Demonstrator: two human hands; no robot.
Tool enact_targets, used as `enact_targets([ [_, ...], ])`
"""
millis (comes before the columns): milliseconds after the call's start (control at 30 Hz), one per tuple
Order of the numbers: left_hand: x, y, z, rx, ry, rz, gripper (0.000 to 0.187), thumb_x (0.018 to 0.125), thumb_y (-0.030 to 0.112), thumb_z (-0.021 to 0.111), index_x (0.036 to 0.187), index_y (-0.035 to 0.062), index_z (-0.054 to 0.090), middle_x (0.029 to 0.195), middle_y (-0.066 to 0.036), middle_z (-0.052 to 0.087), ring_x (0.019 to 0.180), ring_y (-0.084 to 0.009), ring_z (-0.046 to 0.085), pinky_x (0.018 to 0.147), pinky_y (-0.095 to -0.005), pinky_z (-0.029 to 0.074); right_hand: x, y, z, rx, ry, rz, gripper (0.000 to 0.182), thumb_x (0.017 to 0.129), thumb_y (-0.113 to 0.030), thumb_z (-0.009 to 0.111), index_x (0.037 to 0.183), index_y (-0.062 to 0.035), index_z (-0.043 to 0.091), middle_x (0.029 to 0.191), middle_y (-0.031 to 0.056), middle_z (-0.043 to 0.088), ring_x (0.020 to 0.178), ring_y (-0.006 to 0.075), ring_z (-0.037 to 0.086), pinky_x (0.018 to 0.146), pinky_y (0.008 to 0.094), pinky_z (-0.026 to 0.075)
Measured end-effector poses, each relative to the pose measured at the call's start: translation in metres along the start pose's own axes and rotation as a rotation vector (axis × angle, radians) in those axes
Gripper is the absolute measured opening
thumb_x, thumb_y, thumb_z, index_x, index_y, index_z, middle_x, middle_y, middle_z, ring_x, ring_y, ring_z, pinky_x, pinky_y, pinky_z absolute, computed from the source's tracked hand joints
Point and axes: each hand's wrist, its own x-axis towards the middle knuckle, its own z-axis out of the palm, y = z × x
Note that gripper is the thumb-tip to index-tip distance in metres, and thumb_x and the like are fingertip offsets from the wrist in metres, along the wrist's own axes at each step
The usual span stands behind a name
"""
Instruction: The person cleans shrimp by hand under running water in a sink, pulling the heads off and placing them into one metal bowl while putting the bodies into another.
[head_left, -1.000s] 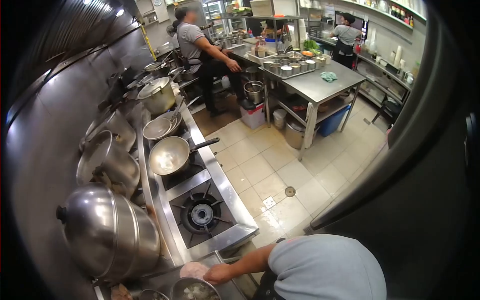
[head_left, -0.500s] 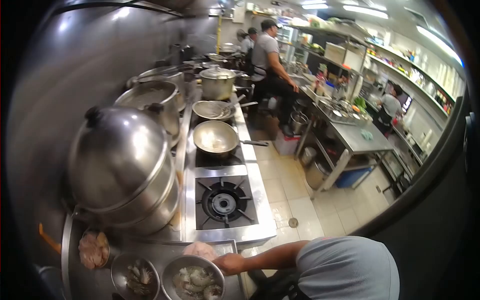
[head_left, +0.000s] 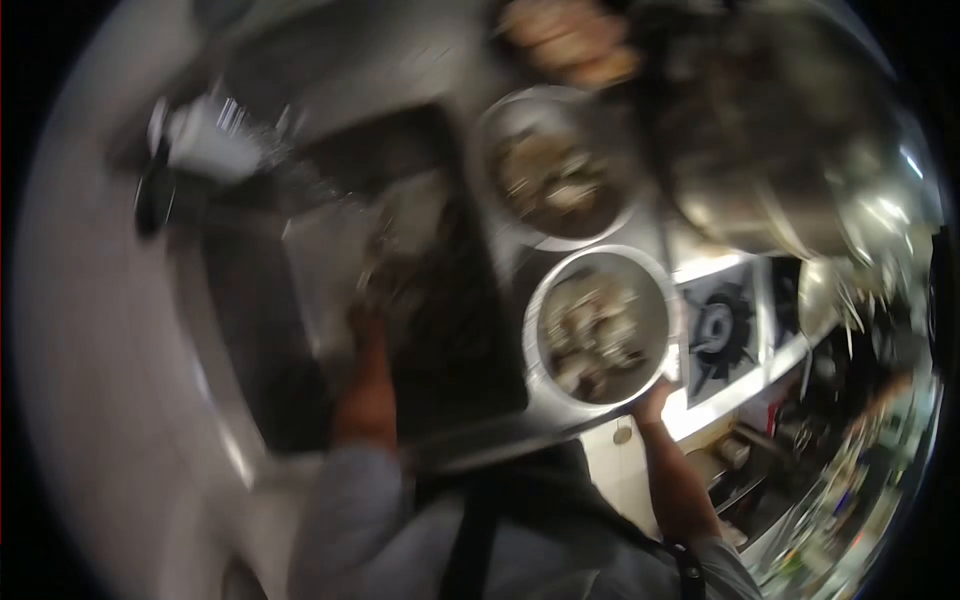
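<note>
- Looking straight down past a grey shirt and a dark apron strap (head_left: 478,520), with heavy motion blur everywhere, so not much fine detail to go on
- Right hand (head_left: 655,400) up at the near edge of the nearer metal bowl (head_left: 530,335), touching the rim as far as can be made out; can't tell if it's properly gripping or just resting there
- Left hand (head_left: 368,320) reaching down into the dark sink (head_left: 250,330), well apart from the right one; too smeared to say open or closed, or whether anything's in it
- That nearer bowl sitting on the counter just beside the sink, heaped with pale chunky bits, maybe seafood, can't say for sure
- Second bowl (head_left: 487,150) just behind it, also loaded with something darker and mixed
- Gas burner (head_left: 716,327) right next to the nearer bowl, nothing on it
- Further back, a big shiny steamer pot (head_left: 780,150), and something pinkish (head_left: 565,40) at the very top edge, only a blur
- A white smudge (head_left: 205,140) at the far end of the sink, possibly tap gear, hard to call
- Guessing at progress: both bowls already filled, so the portioning seems mostly done; sink-side work apparently mid-way, and the nearer bowl not yet lifted off the counter
</note>
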Motion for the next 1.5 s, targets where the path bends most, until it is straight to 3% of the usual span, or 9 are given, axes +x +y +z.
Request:
enact_targets([
  [133, 0.006, -0.024, -0.052, -0.461, -0.045, -0.991, 0.052, 0.085, 0.031, 0.055, 0.125, -0.0009, 0.045, 0.126, -0.021, 0.047, 0.115, -0.0349, 0.048, 0.097, -0.0480, 0.040, 0.005, -0.026, 0.002, 0.086, 0.080, 0.048, 0.026, 0.067, -0.017, 0.074, 0.085, -0.0007, 0.065, 0.080, 0.0078, 0.068, 0.072, 0.0169, 0.063, 0.064, 0.0325, 0.050],
  [267, 0.024, -0.106, 0.047, -0.330, -0.473, -0.740, 0.066, 0.087, 0.034, 0.051, 0.141, 0.0038, 0.028, 0.137, -0.020, 0.038, 0.120, -0.0360, 0.045, 0.097, -0.0482, 0.040, 0.007, -0.021, 0.006, 0.116, 0.088, -0.104, 0.020, 0.065, -0.016, 0.074, 0.078, -0.0027, 0.066, 0.074, 0.0055, 0.066, 0.064, 0.0167, 0.061, 0.061, 0.0320, 0.049],
  [400, -0.024, -0.057, 0.026, -0.300, -0.589, -0.831, 0.069, 0.090, 0.037, 0.049, 0.145, 0.0054, 0.022, 0.138, -0.019, 0.039, 0.123, -0.0352, 0.043, 0.099, -0.0482, 0.039, -0.005, 0.018, 0.005, 0.951, 0.081, 0.547, 0.049, 0.093, -0.041, 0.036, 0.122, -0.0040, 0.048, 0.112, 0.0095, 0.056, 0.097, 0.0234, 0.057, 0.080, 0.0349, 0.050],
  [733, -0.041, -0.058, 0.076, -0.445, -0.649, -1.007, 0.073, 0.091, 0.051, 0.047, 0.145, 0.0058, 0.026, 0.146, -0.018, 0.030, 0.131, -0.0335, 0.036, 0.103, -0.0447, 0.038, -0.022, 0.103, 0.001, 0.252, 0.159, 0.257, 0.060, 0.084, -0.033, 0.061, 0.132, -0.0033, 0.040, 0.128, 0.0120, 0.047, 0.113, 0.0267, 0.048, 0.097, 0.0422, 0.040],
  [900, 0.002, -0.086, 0.115, 0.137, -0.483, -0.471, 0.065, 0.090, 0.039, 0.055, 0.135, -0.0043, 0.037, 0.133, -0.019, 0.044, 0.115, -0.0312, 0.050, 0.091, -0.0428, 0.047, -0.004, 0.015, 0.012, 1.213, 0.277, 0.868, 0.069, 0.090, -0.061, 0.028, 0.135, -0.0093, 0.039, 0.135, 0.0127, 0.041, 0.120, 0.0317, 0.042, 0.102, 0.0461, 0.035],
  [1000, 0.040, -0.043, 0.030, -0.516, -0.259, -0.467, 0.051, 0.086, 0.025, 0.063, 0.125, -0.0057, 0.047, 0.111, -0.018, 0.059, 0.090, -0.0278, 0.061, 0.073, -0.0397, 0.051, 0.001, -0.008, 0.003, 0.249, -0.039, 0.279, 0.040, 0.084, -0.027, 0.061, 0.114, -0.0011, 0.055, 0.108, 0.0143, 0.062, 0.095, 0.0260, 0.060, 0.083, 0.0368, 0.049],
  [1133, 0.055, 0.061, -0.171, -1.505, -0.199, -0.187, 0.032, 0.080, 0.010, 0.068, 0.109, 0.0009, 0.058, 0.084, -0.011, 0.066, 0.059, -0.0198, 0.057, 0.053, -0.0326, 0.043, 0.006, -0.015, 0.007, 0.133, 0.201, 0.033, 0.032, 0.073, -0.011, 0.068, 0.099, 0.0031, 0.057, 0.083, 0.0189, 0.064, 0.078, 0.0278, 0.065, 0.069, 0.0339, 0.051],
  [1367, 0.094, 0.115, -0.260, -1.585, -0.422, -0.162, 0.027, 0.081, 0.010, 0.066, 0.107, 0.0072, 0.060, 0.088, -0.007, 0.068, 0.062, -0.0151, 0.058, 0.052, -0.0288, 0.038, 0.006, -0.117, -0.056, 0.557, 0.747, 0.060, 0.009, 0.095, -0.013, 0.051, 0.099, -0.0054, 0.052, 0.080, -0.0033, 0.049, 0.069, 0.0043, 0.042, 0.061, 0.0187, 0.035],
  [1500, 0.063, 0.126, -0.314, -1.439, -0.311, 0.049, 0.035, 0.081, 0.012, 0.066, 0.114, 0.0007, 0.058, 0.087, -0.008, 0.068, 0.070, -0.0149, 0.062, 0.060, -0.0316, 0.045, 0.009, -0.199, -0.074, 0.617, 0.457, -0.160, 0.008, 0.092, -0.011, 0.055, 0.096, -0.0039, 0.055, 0.076, 0.0003, 0.052, 0.066, 0.0086, 0.048, 0.059, 0.0228, 0.040],
])
